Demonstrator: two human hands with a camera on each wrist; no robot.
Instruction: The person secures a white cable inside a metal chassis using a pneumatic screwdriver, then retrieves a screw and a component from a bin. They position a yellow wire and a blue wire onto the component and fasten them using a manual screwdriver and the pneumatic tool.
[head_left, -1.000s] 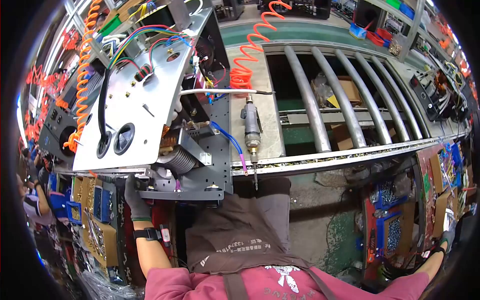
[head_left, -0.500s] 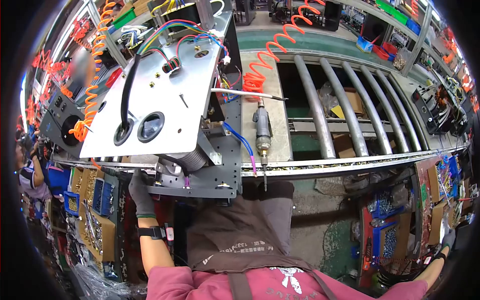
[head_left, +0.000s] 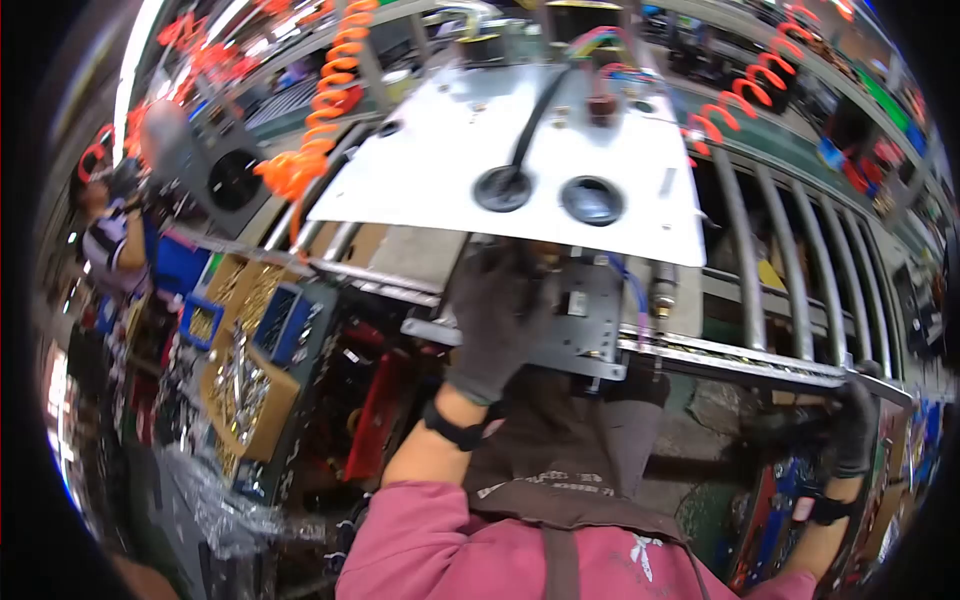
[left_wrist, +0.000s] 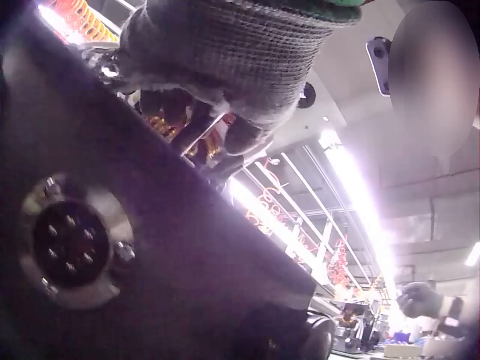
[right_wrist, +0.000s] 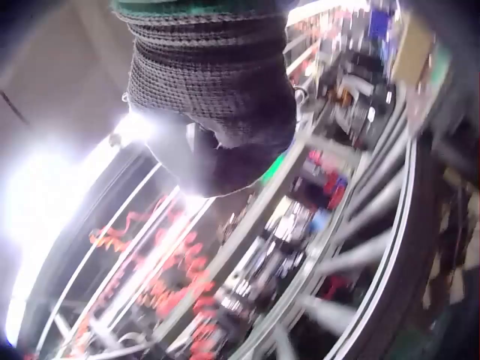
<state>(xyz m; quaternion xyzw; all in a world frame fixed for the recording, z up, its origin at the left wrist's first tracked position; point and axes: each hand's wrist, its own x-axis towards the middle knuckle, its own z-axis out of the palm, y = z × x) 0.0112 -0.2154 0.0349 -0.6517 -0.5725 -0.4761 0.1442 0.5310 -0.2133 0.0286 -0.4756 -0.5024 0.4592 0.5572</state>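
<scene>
My gloved left hand point(head_left: 495, 325) reaches in over the front of a dark metal chassis point(head_left: 590, 325), just below a bright sheet-metal panel point(head_left: 430, 185). In the left wrist view, its bent fingers pass behind the top edge of a dark plate point(left_wrist: 172, 292) with a round multi-pin socket point(left_wrist: 71, 251). Copper-coloured parts show beside them; the fingertips are hidden. My gloved right hand point(head_left: 852, 425) is raised by the front rail at the right, fingers bent in the right wrist view, and I cannot tell whether it holds something small.
A pneumatic screwdriver point(head_left: 663, 290) lies right of the chassis, partly covered by the panel. Metal rollers point(head_left: 745, 260) extend right along the line. An orange coiled hose point(head_left: 335, 90) hangs at the left. Bins of screws point(head_left: 262, 300) stand front left. Another person point(head_left: 120, 245) works at far left.
The head view has swung left. My left hand has left the chassis's front corner and reached inside beneath the panel. My right hand has come up from the right-hand parts boxes toward the rail.
</scene>
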